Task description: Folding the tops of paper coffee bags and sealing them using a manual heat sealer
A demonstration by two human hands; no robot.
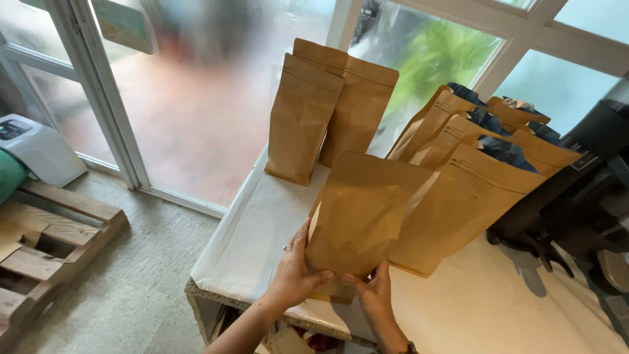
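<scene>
Gripping the bottom of a brown paper pouch (360,213), the left hand (293,274) and right hand (375,296) hold it upright at the white table's (262,229) near edge; sealed pouches (324,108) stand at twelve o'clock.

The black machine (583,196) runs off the right edge — the scene behind the glass door (196,98) is blurred

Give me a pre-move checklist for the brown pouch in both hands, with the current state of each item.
1. Left hand grips the kraft pouch low on its side: ok.
2. Right hand supports the pouch base: ok.
3. Pouch upright: ok.
4. Pouch top sealed: cannot tell.
5. Bare white tabletop to the left: ok.
6. Clearance from the leaning pouches just behind: not ok, it overlaps them.
</scene>
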